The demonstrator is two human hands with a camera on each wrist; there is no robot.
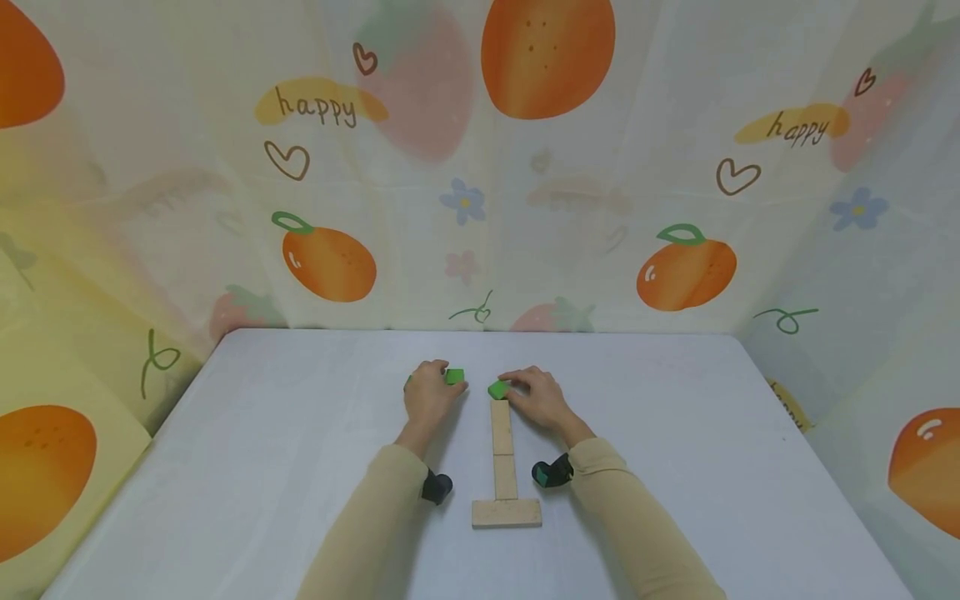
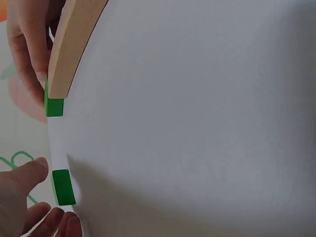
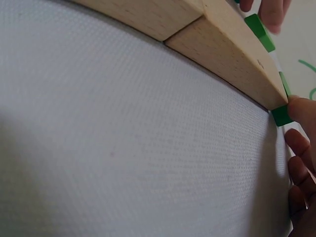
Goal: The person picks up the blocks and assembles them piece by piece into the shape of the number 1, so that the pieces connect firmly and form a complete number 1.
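Observation:
In the head view, my left hand (image 1: 429, 398) pinches a small green block (image 1: 455, 377) by its edges, thumb on one side and a finger on the other. Another bit of green (image 1: 408, 382) peeks out left of this hand, mostly hidden. My right hand (image 1: 542, 400) pinches a second green block (image 1: 498, 389) at the far end of a row of wooden blocks. In the right wrist view, the thumb touches that green block (image 3: 282, 116), which meets the end of the wooden block (image 3: 232, 54).
Two long wooden blocks (image 1: 502, 427) lie end to end, pointing away from the body. A wooden crosspiece (image 1: 506, 513) sits across their near end. The white tabletop (image 1: 645, 400) backs onto a fruit-patterned cloth (image 1: 555, 208).

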